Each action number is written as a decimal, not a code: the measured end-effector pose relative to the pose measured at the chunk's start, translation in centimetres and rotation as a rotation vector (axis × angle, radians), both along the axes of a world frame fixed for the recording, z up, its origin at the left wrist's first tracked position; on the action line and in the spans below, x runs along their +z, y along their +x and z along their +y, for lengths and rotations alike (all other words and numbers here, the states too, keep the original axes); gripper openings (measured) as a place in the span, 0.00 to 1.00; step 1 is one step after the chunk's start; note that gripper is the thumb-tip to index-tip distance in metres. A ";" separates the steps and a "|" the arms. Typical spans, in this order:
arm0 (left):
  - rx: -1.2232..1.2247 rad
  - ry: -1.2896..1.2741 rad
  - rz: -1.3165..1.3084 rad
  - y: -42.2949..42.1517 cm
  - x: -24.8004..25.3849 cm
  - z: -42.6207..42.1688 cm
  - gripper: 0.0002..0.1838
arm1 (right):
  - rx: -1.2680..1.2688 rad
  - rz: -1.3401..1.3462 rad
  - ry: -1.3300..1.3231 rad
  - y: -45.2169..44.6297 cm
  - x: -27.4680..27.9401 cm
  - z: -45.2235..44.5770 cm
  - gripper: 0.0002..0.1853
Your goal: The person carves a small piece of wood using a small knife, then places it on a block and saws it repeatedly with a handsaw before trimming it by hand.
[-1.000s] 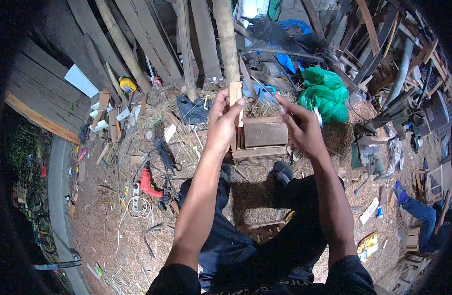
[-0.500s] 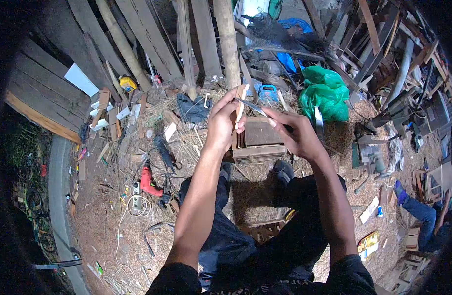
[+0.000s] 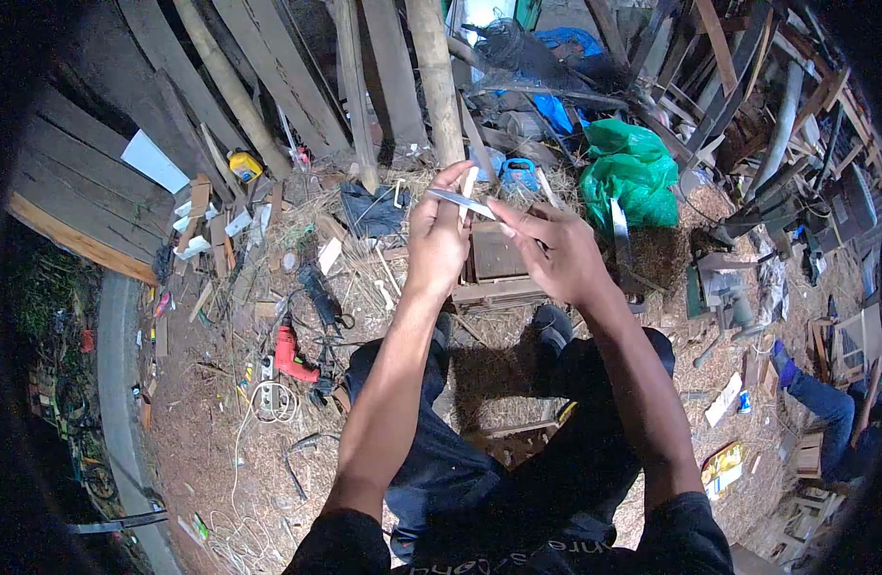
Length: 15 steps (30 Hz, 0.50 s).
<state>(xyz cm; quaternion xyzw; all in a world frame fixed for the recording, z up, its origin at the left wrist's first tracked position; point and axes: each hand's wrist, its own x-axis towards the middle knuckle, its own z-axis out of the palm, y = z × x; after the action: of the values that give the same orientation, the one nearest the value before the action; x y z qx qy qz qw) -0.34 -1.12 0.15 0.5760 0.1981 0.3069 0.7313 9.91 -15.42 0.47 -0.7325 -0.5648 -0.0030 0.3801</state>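
Note:
My left hand is closed around a small, pale strip of wood, held roughly upright. In my right hand is a knife, its handle mostly hidden by the fingers. The knife's blade points left and lies across the wood strip close to my left fingers. Whether the edge touches the wood, I cannot tell. Below both hands sits a low wooden box-like stand, between my feet and the wall posts.
A red power drill lies at left beside a white power strip and its cord. Green plastic bags stand at the back right. Planks lean behind. Another person's leg shows at far right. Shavings cover the ground.
The knife has swung from pointing down along the wood strip to lying more level across it, its tip farther left. My right hand has shifted slightly left.

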 end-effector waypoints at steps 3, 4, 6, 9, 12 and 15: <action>-0.037 0.004 -0.008 -0.1 -0.4 0.1 0.18 | -0.014 -0.032 0.013 0.4 0.1 0.2 0.23; -0.030 0.003 -0.001 0.0 -0.4 0.0 0.18 | -0.019 -0.032 0.006 0.5 0.1 0.1 0.23; -0.017 -0.003 0.014 0.0 -0.1 -0.4 0.18 | -0.034 -0.024 0.008 0.6 0.0 0.0 0.22; -0.026 -0.013 0.069 -0.3 1.0 -1.4 0.18 | -0.055 0.007 0.041 1.3 -0.4 -0.1 0.21; -0.042 -0.127 0.010 -0.1 0.3 -1.9 0.18 | -0.031 0.036 0.040 2.3 -0.2 -0.6 0.21; -0.046 -0.175 0.075 -0.5 0.7 -2.0 0.17 | 0.023 0.037 0.020 2.3 -0.3 -0.9 0.20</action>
<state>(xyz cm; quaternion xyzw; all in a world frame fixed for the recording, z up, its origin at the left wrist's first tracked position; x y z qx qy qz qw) -0.80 -3.12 0.86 0.5256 0.2383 0.2498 0.7775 12.21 -16.33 0.16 -0.7221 -0.5660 0.0091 0.3977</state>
